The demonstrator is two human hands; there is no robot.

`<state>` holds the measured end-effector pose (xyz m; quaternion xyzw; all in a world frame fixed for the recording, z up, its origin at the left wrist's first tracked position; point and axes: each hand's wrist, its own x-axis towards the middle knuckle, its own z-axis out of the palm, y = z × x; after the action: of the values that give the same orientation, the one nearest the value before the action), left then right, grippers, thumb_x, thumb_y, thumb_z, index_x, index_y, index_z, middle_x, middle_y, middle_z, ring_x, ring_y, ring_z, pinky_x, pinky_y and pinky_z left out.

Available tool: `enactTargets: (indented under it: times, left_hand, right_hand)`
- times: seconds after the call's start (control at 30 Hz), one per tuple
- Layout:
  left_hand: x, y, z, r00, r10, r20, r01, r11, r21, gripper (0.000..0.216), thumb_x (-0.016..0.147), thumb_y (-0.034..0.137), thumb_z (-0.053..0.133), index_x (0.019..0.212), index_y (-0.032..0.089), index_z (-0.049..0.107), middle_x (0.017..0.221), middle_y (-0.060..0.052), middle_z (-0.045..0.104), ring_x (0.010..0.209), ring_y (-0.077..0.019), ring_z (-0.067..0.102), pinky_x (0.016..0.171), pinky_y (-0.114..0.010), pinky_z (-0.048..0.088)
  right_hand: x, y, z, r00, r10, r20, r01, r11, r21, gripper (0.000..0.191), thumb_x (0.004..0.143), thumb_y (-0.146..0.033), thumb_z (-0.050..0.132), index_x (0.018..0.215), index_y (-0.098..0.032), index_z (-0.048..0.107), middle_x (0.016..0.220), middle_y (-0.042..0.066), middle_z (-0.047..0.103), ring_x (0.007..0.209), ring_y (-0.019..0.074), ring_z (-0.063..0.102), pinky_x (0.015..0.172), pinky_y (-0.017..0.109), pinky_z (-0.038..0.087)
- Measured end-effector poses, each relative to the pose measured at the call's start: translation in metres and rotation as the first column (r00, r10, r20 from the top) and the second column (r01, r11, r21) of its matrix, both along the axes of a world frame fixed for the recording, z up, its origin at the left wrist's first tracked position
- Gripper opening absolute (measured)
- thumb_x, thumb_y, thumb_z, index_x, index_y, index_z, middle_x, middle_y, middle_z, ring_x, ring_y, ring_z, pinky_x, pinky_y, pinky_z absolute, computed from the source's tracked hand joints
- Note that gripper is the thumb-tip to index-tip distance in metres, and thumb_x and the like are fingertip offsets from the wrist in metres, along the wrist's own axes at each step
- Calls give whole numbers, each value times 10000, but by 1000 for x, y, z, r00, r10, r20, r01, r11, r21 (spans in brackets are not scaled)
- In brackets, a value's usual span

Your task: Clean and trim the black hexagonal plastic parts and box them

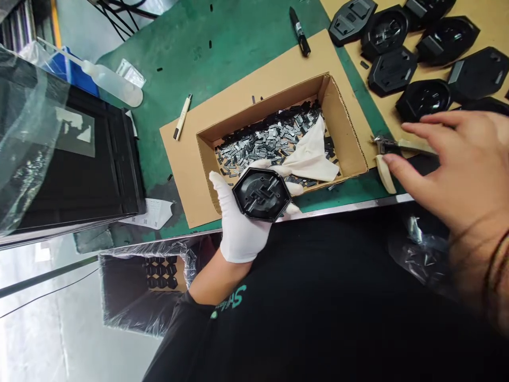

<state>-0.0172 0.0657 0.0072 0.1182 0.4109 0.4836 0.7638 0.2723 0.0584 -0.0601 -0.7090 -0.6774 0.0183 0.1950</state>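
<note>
My left hand (pixel 240 225), in a white glove, is closed round a black hexagonal plastic part (pixel 262 195) and holds it at the table's near edge, in front of a cardboard box (pixel 350 143). The box holds several small grey metal clips (pixel 262 140) and a white cloth (pixel 312 154). My right hand (pixel 457 170) is bare, with its fingers stretched out flat, and hovers over a pair of cutters with cream handles (pixel 392 151) at the right. It holds nothing.
More black hexagonal parts (pixel 421 58) lie on cardboard at the far right. A black marker (pixel 299 32), a cream pen (pixel 182 118) and a squeeze bottle (pixel 113 85) lie on the green mat. A black tray in plastic wrap (pixel 67 154) stands at the left. Below the table is a bagged bin (pixel 139 286).
</note>
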Motion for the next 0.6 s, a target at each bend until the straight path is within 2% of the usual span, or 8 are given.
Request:
enactTargets:
  times: [0.07, 0.13, 0.2, 0.27, 0.33, 0.4, 0.5, 0.6]
  left_hand:
    - [0, 0, -2, 1000, -20, 2, 20, 1000, 13, 851, 1060, 801, 143, 1064, 221, 766, 994, -60, 834, 767, -206, 819, 592, -296, 669]
    - [1, -1, -3, 1000, -19, 5, 19, 1000, 11, 852, 1064, 795, 142, 1056, 224, 774, 995, -55, 835, 788, -205, 823, 602, -295, 672]
    - [3, -2, -4, 1000, -18, 12, 18, 1000, 1, 834, 1065, 796, 170, 1050, 225, 777, 994, -53, 833, 796, -210, 825, 603, -298, 671]
    - [3, -4, -3, 999, -29, 26, 29, 1000, 8, 814, 1067, 789, 192, 1040, 222, 775, 1001, -57, 828, 801, -220, 823, 608, -309, 673]
    - [2, -6, -2, 998, -47, 36, 45, 998, 38, 819, 1073, 772, 182, 1035, 207, 774, 1011, -71, 816, 814, -225, 820, 605, -307, 671]
    - [-1, -8, -1, 997, -63, 42, 60, 996, 64, 841, 1075, 758, 155, 1047, 193, 776, 1016, -83, 802, 823, -227, 818, 595, -299, 668]
    - [-7, -9, 1, 997, -64, 35, 61, 996, 72, 854, 1077, 745, 124, 1052, 191, 774, 1014, -89, 790, 822, -227, 814, 589, -289, 660]
    - [-11, -8, 0, 999, -38, 9, 38, 998, 46, 835, 1091, 719, 110, 1039, 197, 760, 1027, -94, 796, 801, -229, 802, 595, -313, 658]
  right_hand:
    - [-14, 6, 7, 995, 103, 9, -104, 984, 145, 583, 1088, -615, 442, 1204, -145, 767, 1210, 215, 758, 1222, 390, 724, 1087, 598, 536]
    - [-35, 15, 15, 968, 242, 65, -249, 960, 126, 397, 1065, -510, 558, 1129, -173, 758, 1154, 188, 761, 1151, 395, 718, 997, 602, 553]
    - [-57, 25, 20, 926, 352, 136, -355, 935, -1, 349, 1005, -512, 661, 1044, -178, 753, 1135, 195, 743, 1145, 446, 667, 928, 630, 546]
    - [-73, 37, 19, 891, 412, 193, -394, 911, -124, 286, 953, -468, 741, 955, -182, 740, 1120, 201, 717, 1163, 469, 619, 912, 648, 532]
    - [-82, 48, 13, 864, 455, 218, -425, 889, -169, 211, 928, -362, 763, 833, -182, 704, 1028, 181, 702, 1137, 445, 609, 897, 634, 529]
    - [-82, 59, 6, 848, 481, 223, -451, 875, -174, 215, 922, -265, 736, 740, -189, 649, 921, 148, 691, 1086, 404, 622, 880, 606, 533]
    - [-74, 64, 10, 861, 471, 191, -461, 882, -94, 216, 930, -236, 702, 737, -210, 611, 853, 108, 709, 1039, 373, 666, 911, 621, 539]
    - [-74, 53, 35, 885, 465, -6, -460, 878, 134, 103, 929, -240, 683, 851, -235, 616, 968, 82, 780, 1028, 346, 742, 948, 614, 579]
